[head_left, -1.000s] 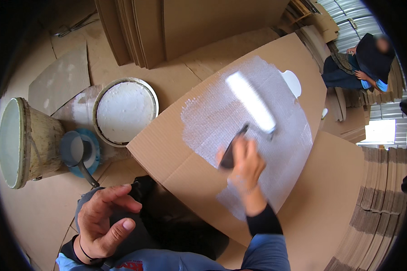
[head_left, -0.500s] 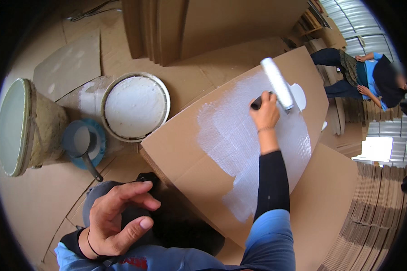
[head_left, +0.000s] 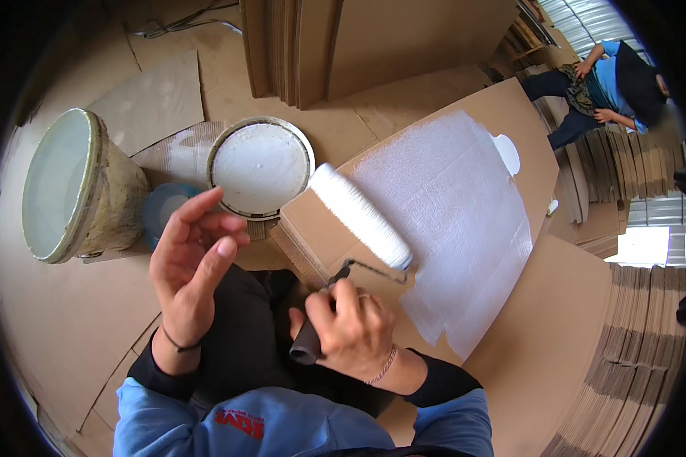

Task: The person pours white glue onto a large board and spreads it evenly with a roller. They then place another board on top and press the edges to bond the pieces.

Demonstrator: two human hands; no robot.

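Note:
My right hand (head_left: 354, 331) grips the dark handle of a paint roller (head_left: 358, 217), close in front of me. The roller's white sleeve lies over the left end of a cardboard sheet (head_left: 312, 221); whether it touches is hard to tell. A wide coat of wet white (head_left: 457, 206) covers much of the sheet, and an oval white patch (head_left: 506, 154) sits near its far right edge. My left hand (head_left: 194, 266) is raised with nothing in it, fingers apart and slightly curled. Behind it, a blue container (head_left: 160, 209) is partly hidden.
A crusted bucket (head_left: 118, 198) stands at the left, near a round lid (head_left: 259, 167) coated in white. Upright cardboard sheets (head_left: 404, 46) are at the back. Stacked cardboard (head_left: 625, 365) rises at the right. Another person (head_left: 602, 84) stands at the far right.
My right hand has drawn the roller left and toward me. The white coat now spreads farther over the sheet. My left hand has risen a little.

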